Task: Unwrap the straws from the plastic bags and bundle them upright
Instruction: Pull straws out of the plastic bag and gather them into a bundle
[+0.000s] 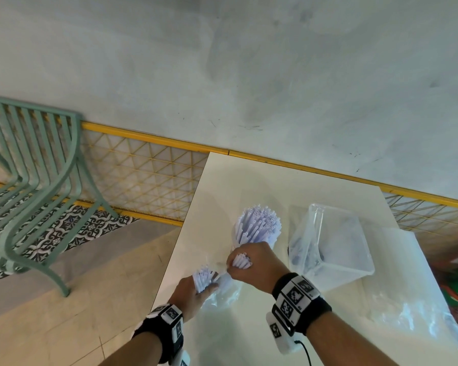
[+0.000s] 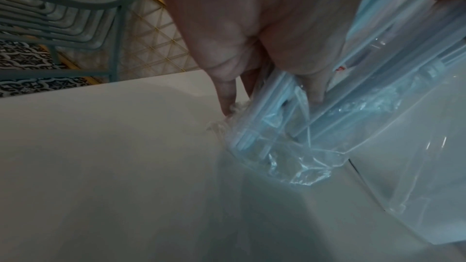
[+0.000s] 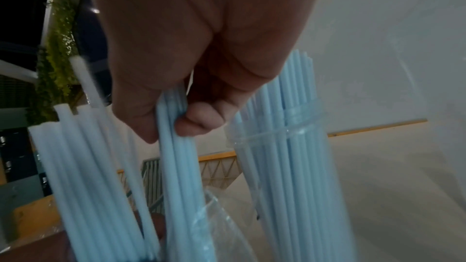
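Pale blue straws (image 1: 261, 223) stand upright in a clear round holder (image 3: 292, 138) at the middle of the white table (image 1: 222, 180). Just in front of it my right hand (image 1: 239, 262) grips a small bunch of straws (image 3: 176, 136), fingers curled round them. My left hand (image 1: 205, 285) holds a crinkled clear plastic bag (image 2: 297, 158) near the table's left edge, and more straws (image 1: 203, 275) stick up out of it. In the left wrist view my fingers (image 2: 315, 91) pinch the bag around the straws inside. The lower ends of the right hand's bunch are hidden by the bag.
A clear plastic tub (image 1: 333, 241) lies to the right of the holder. A flat empty bag (image 1: 413, 299) sits on the table's right side. A green metal chair (image 1: 35, 186) stands on the floor at left, beyond the table edge. A grey wall lies behind.
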Available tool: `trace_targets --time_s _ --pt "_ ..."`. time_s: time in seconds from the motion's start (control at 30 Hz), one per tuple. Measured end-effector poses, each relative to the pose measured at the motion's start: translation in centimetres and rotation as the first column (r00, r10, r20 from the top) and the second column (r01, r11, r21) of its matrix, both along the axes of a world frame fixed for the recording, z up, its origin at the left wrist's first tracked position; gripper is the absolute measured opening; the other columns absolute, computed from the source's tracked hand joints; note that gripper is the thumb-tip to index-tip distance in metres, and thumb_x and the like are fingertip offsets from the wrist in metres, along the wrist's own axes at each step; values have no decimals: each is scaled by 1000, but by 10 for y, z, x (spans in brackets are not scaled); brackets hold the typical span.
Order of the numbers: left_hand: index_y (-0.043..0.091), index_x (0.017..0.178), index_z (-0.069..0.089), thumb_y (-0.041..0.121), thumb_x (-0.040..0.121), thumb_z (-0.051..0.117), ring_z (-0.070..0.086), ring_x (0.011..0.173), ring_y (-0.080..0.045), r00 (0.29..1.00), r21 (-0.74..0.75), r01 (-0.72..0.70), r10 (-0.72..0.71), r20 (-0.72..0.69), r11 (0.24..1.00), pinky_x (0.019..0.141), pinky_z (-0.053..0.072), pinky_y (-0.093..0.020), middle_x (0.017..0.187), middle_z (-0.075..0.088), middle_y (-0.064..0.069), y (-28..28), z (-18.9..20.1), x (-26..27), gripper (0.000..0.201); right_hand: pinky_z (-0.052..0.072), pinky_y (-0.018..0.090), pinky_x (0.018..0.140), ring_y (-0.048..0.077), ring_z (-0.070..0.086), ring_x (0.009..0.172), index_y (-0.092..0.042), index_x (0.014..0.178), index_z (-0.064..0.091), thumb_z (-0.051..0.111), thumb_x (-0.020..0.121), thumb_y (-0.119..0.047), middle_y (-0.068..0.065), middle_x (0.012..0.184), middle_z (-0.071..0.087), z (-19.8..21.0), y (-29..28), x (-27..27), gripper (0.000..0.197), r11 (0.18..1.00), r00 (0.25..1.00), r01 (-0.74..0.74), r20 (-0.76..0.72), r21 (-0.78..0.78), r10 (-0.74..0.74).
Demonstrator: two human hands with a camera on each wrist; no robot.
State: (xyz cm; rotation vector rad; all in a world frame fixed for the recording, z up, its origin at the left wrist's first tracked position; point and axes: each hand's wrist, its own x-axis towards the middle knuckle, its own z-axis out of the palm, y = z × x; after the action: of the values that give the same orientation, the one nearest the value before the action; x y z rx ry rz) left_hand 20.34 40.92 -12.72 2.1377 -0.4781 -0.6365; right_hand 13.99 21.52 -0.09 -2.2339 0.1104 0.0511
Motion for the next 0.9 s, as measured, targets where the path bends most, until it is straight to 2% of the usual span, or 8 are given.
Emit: trace_targets --time_s 0.1,0.17,0.27,0.37,0.43,0.6,0.7,0.9 --pt "23 76 61 87 63 45 68 74 -24 999 32 19 -21 44 999 67 51 -37 80 72 -10 -3 3 -1 68 56 27 74 12 67 74 -16 83 75 74 76 -12 -2 79 72 3 -2 3 8 999 999 -41 -17 -36 40" --pt "12 75 66 75 69 54 64 61 -14 999 29 14 -15 33 999 58 48 -28 69 69 -5 -6 12 -3 64 56 30 79 17 68 81 -19 94 74 74 77 -16 1 88 73 3 1 4 18 994 995 -84 -58 -62 81" --pt "15 65 58 59 78 64 49 48 -2 999 21 -8 7 33 1000 50 35 -16 56 54 6 -8 21 -5 47 52 27 79 17 65 84 -19 103 72 74 77 -19 0 90 70 2 5 6 26 980 986 -163 -61 -111 157" --pt "6 86 68 77 63 46 65 69 -18 1000 -17 -17 18 26 1000 66 53 -31 75 69 -3 -8 15 -4 77 43 16 69 12 56 76 -14 102 74 77 78 -20 -1 80 61 1 9 9 24 955 974 -225 -37 -194 222" --pt "5 89 68 79 60 41 67 76 -24 999 -12 1 0 41 1000 71 54 -38 82 71 -9 -7 14 -2 84 45 21 71 16 58 78 -11 100 74 78 79 -27 5 84 63 1 13 10 27 948 972 -236 -41 -214 232" --pt "4 81 66 85 63 46 67 68 -26 998 -18 -6 8 57 1000 64 52 -41 72 70 -8 -1 4 0 85 52 40 76 18 65 77 -8 88 68 72 74 -47 5 81 66 -2 6 8 42 994 998 -53 -49 -94 48" --pt "5 69 60 82 64 46 60 58 -26 998 -3 -6 6 56 1000 54 46 -35 62 64 -7 0 4 0 79 56 39 71 20 66 69 -5 81 66 77 75 -32 9 75 67 9 0 5 29 999 998 41 -44 -21 -42" --pt "30 105 72 68 68 51 69 92 -6 999 -121 48 -48 3 991 86 54 -29 99 74 10 -3 7 -1 57 39 16 48 0 51 44 -12 60 61 84 74 -25 -8 50 56 63 -29 5 31 986 986 160 41 -42 -159"
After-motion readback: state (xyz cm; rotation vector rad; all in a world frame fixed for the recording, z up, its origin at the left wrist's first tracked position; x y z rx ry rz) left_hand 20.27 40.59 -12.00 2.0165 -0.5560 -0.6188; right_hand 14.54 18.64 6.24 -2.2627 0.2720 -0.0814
